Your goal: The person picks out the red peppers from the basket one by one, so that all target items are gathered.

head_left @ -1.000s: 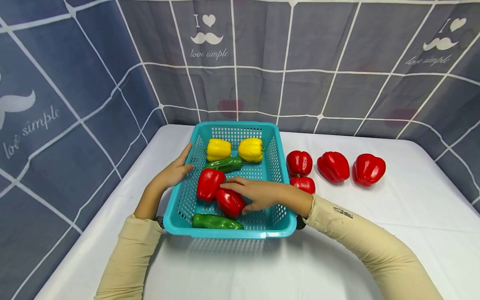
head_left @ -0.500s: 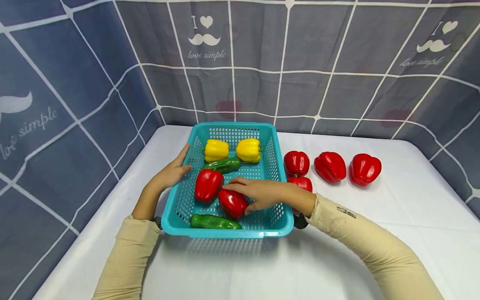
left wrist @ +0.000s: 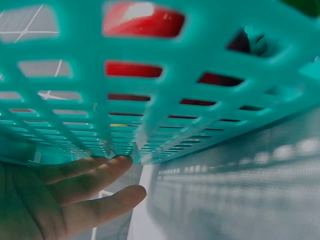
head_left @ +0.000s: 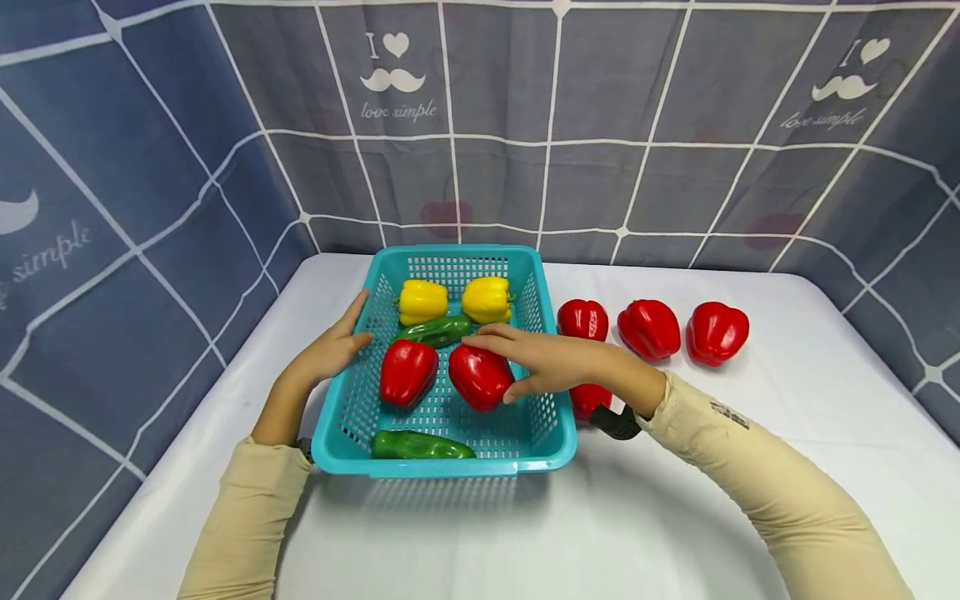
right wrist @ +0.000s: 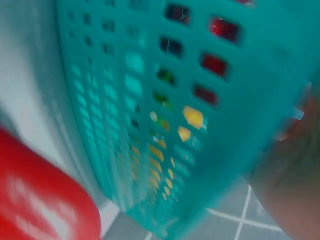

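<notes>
In the head view my right hand (head_left: pixel 551 360) reaches over the right rim of a turquoise plastic basket (head_left: pixel 442 467). Its fingers and thumb grip a red bell pepper (head_left: pixel 480 379) inside. Beside that pepper lies another red bell pepper (head_left: pixel 408 372). My left hand (head_left: pixel 330 350) lies along the basket's left side, its fingers extended; the left wrist view shows these fingers (left wrist: pixel 107 205) close against the slotted wall. Also in the basket are two yellow bell peppers (head_left: pixel 423 302) at the back, a green pepper (head_left: pixel 437 331) in front of them and a longer green pepper (head_left: pixel 422 445) near the front.
Right of the basket, on the white cloth (head_left: pixel 697 433), lie several red bell peppers (head_left: pixel 649 330). One (head_left: pixel 590 401) is partly hidden under my right forearm. A grey checked curtain (head_left: pixel 600 92) stands behind, with another stretch of it at the left.
My right hand has shifted the gripped red bell pepper backward and slightly right, away from the other red one and the front green pepper. The left hand stays at the basket's side.
</notes>
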Demonstrator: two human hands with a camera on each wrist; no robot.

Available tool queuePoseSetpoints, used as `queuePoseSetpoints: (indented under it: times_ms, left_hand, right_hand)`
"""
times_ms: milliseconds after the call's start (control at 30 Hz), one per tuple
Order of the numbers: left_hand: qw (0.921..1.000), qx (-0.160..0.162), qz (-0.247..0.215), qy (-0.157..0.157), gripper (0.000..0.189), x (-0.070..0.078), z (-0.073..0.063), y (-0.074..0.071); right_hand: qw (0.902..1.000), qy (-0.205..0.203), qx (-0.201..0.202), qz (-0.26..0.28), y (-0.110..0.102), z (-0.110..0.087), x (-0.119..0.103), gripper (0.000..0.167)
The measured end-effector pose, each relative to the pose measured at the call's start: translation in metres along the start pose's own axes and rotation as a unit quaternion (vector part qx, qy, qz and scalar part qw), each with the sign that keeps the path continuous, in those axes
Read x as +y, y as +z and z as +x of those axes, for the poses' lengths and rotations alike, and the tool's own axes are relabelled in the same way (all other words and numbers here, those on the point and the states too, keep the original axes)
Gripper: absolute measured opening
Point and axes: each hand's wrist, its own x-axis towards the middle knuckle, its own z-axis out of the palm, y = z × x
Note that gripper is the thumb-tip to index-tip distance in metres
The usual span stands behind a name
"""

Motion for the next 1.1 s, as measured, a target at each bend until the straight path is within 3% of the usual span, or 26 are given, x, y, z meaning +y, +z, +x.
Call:
queuePoseSetpoints:
  times_ms: [300, 467, 667, 833, 1100]
  left_hand:
    - [1.0, -0.003, -0.007, 0.004, 0.072, -0.001, 0.0, 0.001]
    - [1.0, -0.004, -0.005, 0.001, 0.072, -0.001, 0.0, 0.001]
    - [1.0, -0.001, -0.004, 0.006, 0.075, 0.0, 0.0, 0.0]
    - [1.0, -0.001, -0.006, 0.007, 0.074, -0.001, -0.001, -0.002]
    - [0.9998, -0.007, -0.01, 0.013, 0.073, 0.0, -0.001, 0.0]
  right_hand:
    - [0.9968, 0.034, 0.066, 0.029, -0.027, -0.033, 0.009, 0.088]
    - [0.9907, 0.045, 0.103, 0.076, -0.035, -0.057, 0.016, 0.087]
    - [0.9858, 0.078, 0.135, 0.063, -0.04, -0.086, 0.027, 0.084]
    - [0.9796, 0.102, 0.155, 0.078, -0.037, -0.108, 0.038, 0.083]
    - [0.972, 0.117, 0.196, 0.058, -0.016, -0.143, 0.061, 0.082]
